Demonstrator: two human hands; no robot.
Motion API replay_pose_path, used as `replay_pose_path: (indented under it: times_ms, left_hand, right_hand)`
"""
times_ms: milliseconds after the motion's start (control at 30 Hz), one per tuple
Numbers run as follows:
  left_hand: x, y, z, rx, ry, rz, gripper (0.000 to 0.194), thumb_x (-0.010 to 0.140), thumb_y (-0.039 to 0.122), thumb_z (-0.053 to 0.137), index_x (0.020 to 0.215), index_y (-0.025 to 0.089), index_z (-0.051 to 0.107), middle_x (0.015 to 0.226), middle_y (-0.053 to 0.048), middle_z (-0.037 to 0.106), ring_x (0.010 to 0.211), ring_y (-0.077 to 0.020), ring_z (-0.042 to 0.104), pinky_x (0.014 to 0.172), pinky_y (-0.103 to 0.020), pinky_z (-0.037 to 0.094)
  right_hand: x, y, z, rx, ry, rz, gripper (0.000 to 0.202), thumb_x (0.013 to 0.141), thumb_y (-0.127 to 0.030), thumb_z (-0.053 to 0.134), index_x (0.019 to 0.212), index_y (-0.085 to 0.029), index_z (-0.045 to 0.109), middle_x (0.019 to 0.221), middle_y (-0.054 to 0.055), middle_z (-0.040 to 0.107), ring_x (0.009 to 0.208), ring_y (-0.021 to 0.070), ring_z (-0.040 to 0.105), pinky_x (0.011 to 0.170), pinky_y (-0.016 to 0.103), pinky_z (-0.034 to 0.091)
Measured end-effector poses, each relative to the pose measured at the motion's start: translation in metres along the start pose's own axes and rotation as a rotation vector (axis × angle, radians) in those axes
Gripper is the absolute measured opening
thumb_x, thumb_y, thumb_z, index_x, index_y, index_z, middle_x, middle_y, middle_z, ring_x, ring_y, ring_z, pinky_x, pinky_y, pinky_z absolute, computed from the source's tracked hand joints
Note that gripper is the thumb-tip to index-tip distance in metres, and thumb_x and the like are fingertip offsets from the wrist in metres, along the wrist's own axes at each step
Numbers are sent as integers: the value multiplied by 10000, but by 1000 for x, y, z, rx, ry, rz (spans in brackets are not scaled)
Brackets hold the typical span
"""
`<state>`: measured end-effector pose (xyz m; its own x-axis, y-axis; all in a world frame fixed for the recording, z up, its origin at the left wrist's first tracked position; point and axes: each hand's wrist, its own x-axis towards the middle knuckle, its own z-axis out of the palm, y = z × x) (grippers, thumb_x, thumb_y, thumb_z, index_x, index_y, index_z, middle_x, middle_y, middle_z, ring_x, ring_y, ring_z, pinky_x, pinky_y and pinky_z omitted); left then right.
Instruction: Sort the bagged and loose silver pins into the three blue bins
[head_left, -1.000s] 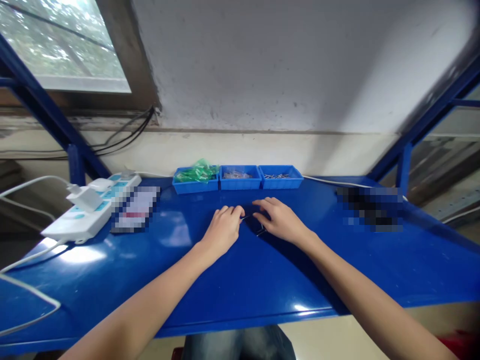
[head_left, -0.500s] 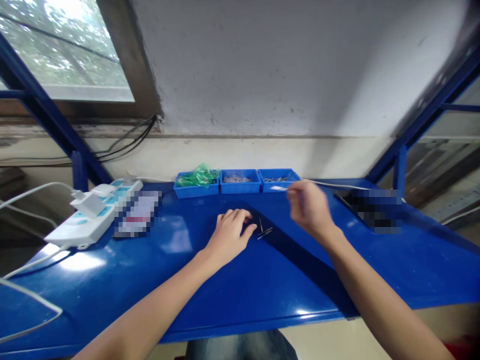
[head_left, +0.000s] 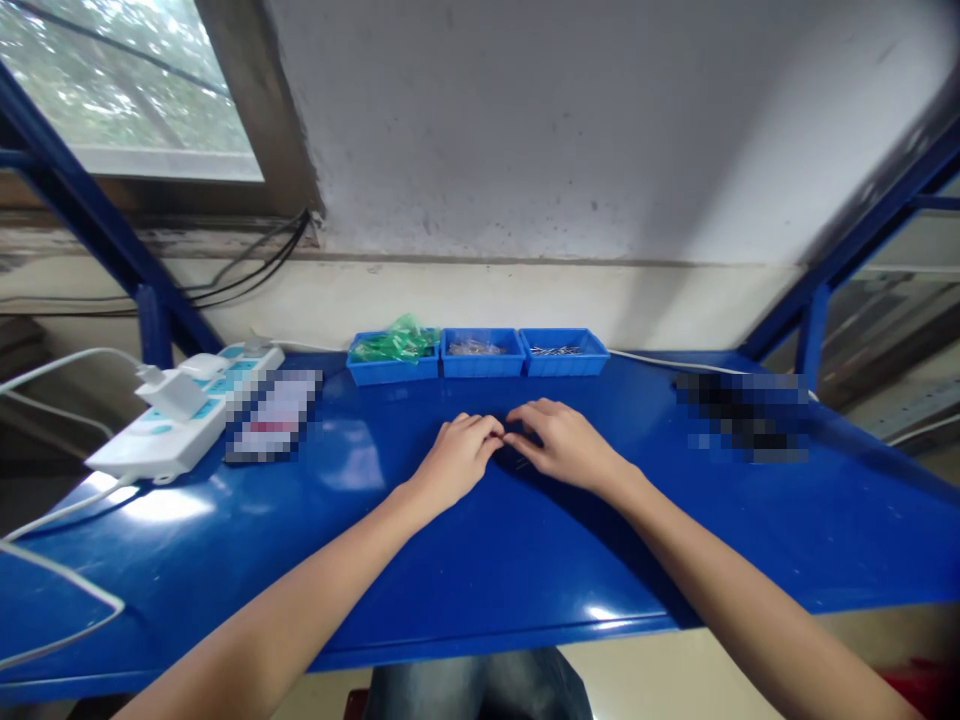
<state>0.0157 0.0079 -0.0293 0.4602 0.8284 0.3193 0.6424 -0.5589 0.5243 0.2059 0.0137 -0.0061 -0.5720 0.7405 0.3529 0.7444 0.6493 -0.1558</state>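
Note:
Over the middle of the blue table (head_left: 465, 580), my left hand (head_left: 456, 462) and my right hand (head_left: 562, 442) meet at the fingertips. The left thumb and fingers are pinched together; what they grip is too small to make out. My right hand's thumb and fingers also close at the same spot, on something hidden or too small to name. Thin metal pins (head_left: 523, 463) lie on the table just under my right hand, partly covered by it.
Behind the hands stand three blue bins: one with green plastic (head_left: 401, 340), a middle bin (head_left: 484, 367), and one with metal pins (head_left: 556, 351). A white power strip (head_left: 161, 445) and a blurred phone (head_left: 274, 418) lie left, a blurred dark object (head_left: 739, 415) right.
My right hand has come down and left from near the right bin to my left hand. The small white piece it held is no longer visible. My left hand has barely moved.

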Motion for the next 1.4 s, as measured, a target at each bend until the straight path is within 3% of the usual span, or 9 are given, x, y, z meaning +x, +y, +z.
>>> replay_pose_path:
  times_ms: [233, 533, 767, 833, 900, 967, 1033, 1267, 1400]
  left_hand:
    - [2, 0, 4, -859, 97, -285, 207, 845, 221, 543, 1019, 184, 438, 698, 38, 575, 672, -119, 562, 649, -249, 396]
    - [0, 2, -1, -824, 23, -247, 235, 894, 329, 487, 1068, 172, 467, 738, -5, 630, 712, -138, 584, 689, -280, 425]
    - [-5, 22, 8, -11, 1, 14, 163, 856, 326, 569, 970, 212, 589, 947, -42, 626, 908, -227, 558, 781, -364, 399]
    - [-5, 29, 12, 156, -23, 74, 159, 871, 338, 556, 974, 226, 602, 973, -40, 618, 928, -238, 536, 779, -382, 373]
    - [-5, 34, 15, 266, -48, 105, 155, 890, 333, 531, 977, 228, 604, 962, -39, 611, 906, -233, 524, 750, -377, 355]
    - [-5, 34, 15, 348, -68, 122, 147, 905, 315, 507, 934, 210, 606, 935, -47, 606, 891, -231, 512, 730, -372, 339]
    - [-6, 32, 13, 422, -78, 130, 146, 918, 273, 479, 885, 188, 593, 913, -55, 601, 886, -233, 501, 722, -373, 325]
    - [-10, 12, -2, 461, -72, 22, 161, 946, 222, 402, 888, 172, 544, 924, -55, 590, 899, -229, 487, 729, -361, 316]
    - [-9, 5, -5, 406, -48, 5, 233, 946, 176, 372, 1135, 220, 502, 1041, -46, 584, 956, -221, 483, 752, -358, 318]
  right_hand:
    - [-1, -12, -5, 153, 110, -137, 178, 881, -248, 495, 1036, -194, 562, 842, 45, 613, 760, 154, 548, 680, 286, 425]
    - [-2, -11, -12, 207, 94, -99, 121, 907, -228, 435, 879, -190, 546, 785, 36, 621, 699, 139, 571, 632, 262, 433]
    - [-6, 21, -66, -142, 1365, 225, 235, 929, -347, 371, 1040, -196, 512, 805, 73, 569, 642, 166, 560, 598, 317, 426]
    - [-4, 36, -66, -253, 1148, 404, 277, 920, -349, 383, 1054, -169, 545, 790, 82, 588, 679, 192, 576, 619, 329, 422]
    - [-3, 49, -54, -276, 574, 504, 265, 872, -355, 475, 1025, -175, 594, 729, 61, 614, 665, 206, 585, 604, 320, 409]
    - [-4, 53, -35, -167, 66, 485, 271, 837, -361, 528, 1040, -203, 613, 730, 46, 642, 657, 202, 595, 584, 296, 397]
    - [-6, 47, -19, -9, -175, 361, 270, 854, -352, 506, 1068, -222, 607, 792, 42, 663, 695, 185, 604, 606, 276, 404]
    - [-5, 9, -8, 171, -181, 56, 266, 876, -355, 488, 1077, -200, 568, 927, 63, 601, 860, 182, 555, 750, 288, 421]
    - [-4, 10, -5, 132, -262, -4, 213, 849, -279, 532, 1050, -236, 587, 935, 59, 561, 912, 198, 524, 784, 309, 410]
